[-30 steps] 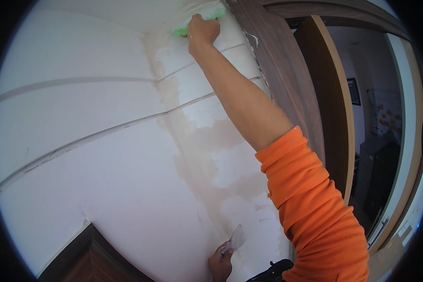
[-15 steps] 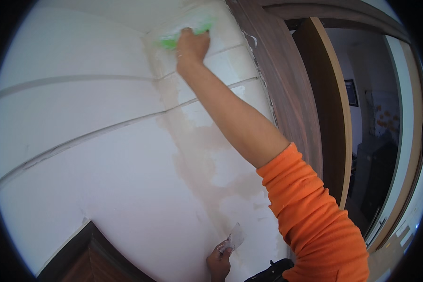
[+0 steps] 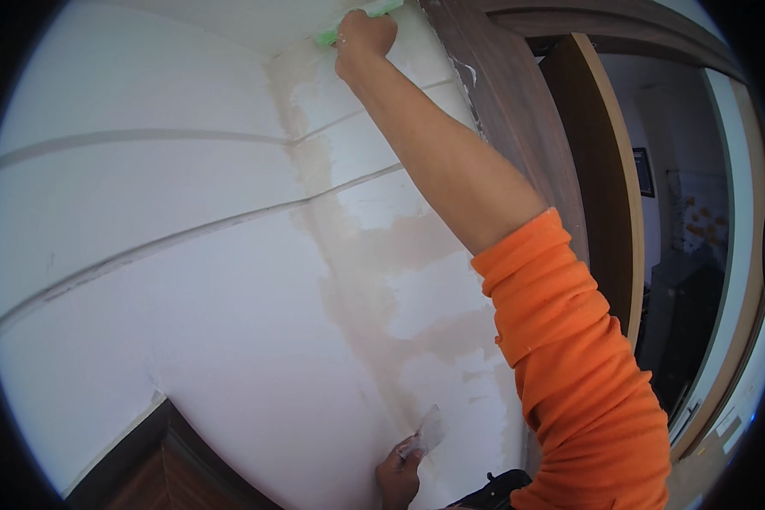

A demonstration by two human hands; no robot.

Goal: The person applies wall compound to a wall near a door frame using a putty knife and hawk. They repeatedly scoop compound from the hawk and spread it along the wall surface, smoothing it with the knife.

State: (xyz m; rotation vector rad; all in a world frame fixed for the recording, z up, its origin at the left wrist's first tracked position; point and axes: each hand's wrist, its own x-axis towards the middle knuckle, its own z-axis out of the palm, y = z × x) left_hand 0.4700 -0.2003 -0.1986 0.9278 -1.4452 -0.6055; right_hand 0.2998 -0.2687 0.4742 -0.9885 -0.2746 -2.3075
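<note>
High on the wall, at the corner by the ceiling, my right hand (image 3: 365, 36) is closed around a wide green putty spreader (image 3: 325, 38). Its edge lies against the wall near the ceiling, and my fingers hide most of its middle. Low in view, my left hand (image 3: 397, 478) grips a small putty knife (image 3: 430, 430) with a pale, smeared blade pointing up. The wall (image 3: 438, 293) behind both hands carries beige and white patches of filler along the corner. Two horizontal grooves (image 3: 204, 134) run across its upper part.
A dark wood door frame (image 3: 535, 127) stands just right of my raised arm, with a half-open door (image 3: 599, 170) and a dim room beyond. Another dark wood frame corner (image 3: 166, 442) rises at the lower left. A black strap or bag (image 3: 508, 487) shows at the bottom.
My right hand has moved up and slightly right with the green spreader, closer to the ceiling. My left hand stays nearly in place with the putty knife.
</note>
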